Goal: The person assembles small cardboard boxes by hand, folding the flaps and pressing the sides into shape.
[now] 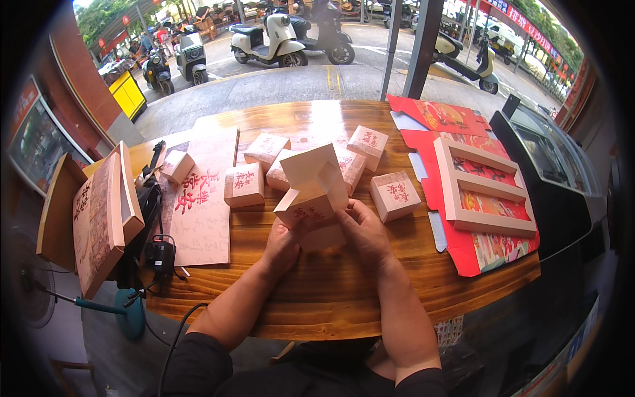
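Observation:
A small pale-pink carton (pixel 309 210) with its flaps standing up is held between both hands over the middle of the wooden table. My left hand (pixel 283 247) grips its lower left side, the fingers partly hidden behind the card. On the other side, my right hand (pixel 365 231) pinches the right edge with the thumb on the card. Several closed small boxes with red print stand around it, among them one box (pixel 244 186) to the left, another box (pixel 395 196) right of my right hand, and a box (pixel 368 147) farther back.
Pink printed sheets (pixel 215 228) lie left, with a small box (pixel 177 167) on them. A large pink box (pixel 102 218), a black adapter (pixel 161 254) and cables crowd the left edge. At right, a pale divider frame (pixel 456 210) rests on red printed cardboard (pixel 433 188). Scooters (pixel 281 36) stand outside.

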Tool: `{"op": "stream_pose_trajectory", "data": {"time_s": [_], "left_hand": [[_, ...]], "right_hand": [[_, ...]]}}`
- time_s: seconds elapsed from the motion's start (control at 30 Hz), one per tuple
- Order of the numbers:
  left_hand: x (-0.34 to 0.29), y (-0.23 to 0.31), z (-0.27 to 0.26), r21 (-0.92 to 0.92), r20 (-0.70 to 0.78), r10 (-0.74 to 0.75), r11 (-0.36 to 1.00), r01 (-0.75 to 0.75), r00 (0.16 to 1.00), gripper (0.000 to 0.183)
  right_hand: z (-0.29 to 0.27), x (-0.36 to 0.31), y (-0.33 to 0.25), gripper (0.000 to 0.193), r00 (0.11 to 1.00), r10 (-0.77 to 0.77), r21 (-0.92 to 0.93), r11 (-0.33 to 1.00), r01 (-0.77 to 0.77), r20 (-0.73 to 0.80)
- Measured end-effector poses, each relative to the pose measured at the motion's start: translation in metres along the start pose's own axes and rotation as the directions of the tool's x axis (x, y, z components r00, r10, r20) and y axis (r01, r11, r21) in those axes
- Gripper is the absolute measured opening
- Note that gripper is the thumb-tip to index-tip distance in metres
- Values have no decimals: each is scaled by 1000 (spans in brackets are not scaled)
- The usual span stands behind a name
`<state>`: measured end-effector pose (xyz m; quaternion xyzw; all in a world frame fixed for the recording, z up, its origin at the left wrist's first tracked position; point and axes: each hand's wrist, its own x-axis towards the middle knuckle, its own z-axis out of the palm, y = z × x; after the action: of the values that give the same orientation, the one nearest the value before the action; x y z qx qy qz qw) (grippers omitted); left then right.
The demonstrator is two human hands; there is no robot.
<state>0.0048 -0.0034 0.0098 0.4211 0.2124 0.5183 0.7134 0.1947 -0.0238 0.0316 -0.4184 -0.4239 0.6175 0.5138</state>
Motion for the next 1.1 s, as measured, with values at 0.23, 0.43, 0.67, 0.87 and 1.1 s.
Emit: {"op": "stream_pose_trajectory", "data": {"time_s": [0.23, 0.43, 0.67, 0.87, 1.1], "left_hand": [[-1, 3, 2, -8, -6, -3, 1000, 3, 1000, 48], [0, 1, 1, 4, -21, -2, 1000, 2, 1000, 48], [-1, 1, 1, 41, -7, 45, 998, -44, 999, 43], [0, 0, 3, 57, -26, 67, 996, -65, 997, 37], [-1, 1, 2, 167, -78, 69, 984, -55, 995, 27]], "right_hand": [[0, 2, 5, 45, 999, -35, 1, 999, 35, 5], [0, 1, 2, 36, 1000, -7, -4, 1000, 7, 8], [-1, 0, 2, 44, 1000, -5, -15, 1000, 5, 3], [-7, 5, 13, 38, 999, -37, 18, 999, 38, -10], [-6, 7, 14, 34, 984, -137, -4, 990, 137, -114]]}}
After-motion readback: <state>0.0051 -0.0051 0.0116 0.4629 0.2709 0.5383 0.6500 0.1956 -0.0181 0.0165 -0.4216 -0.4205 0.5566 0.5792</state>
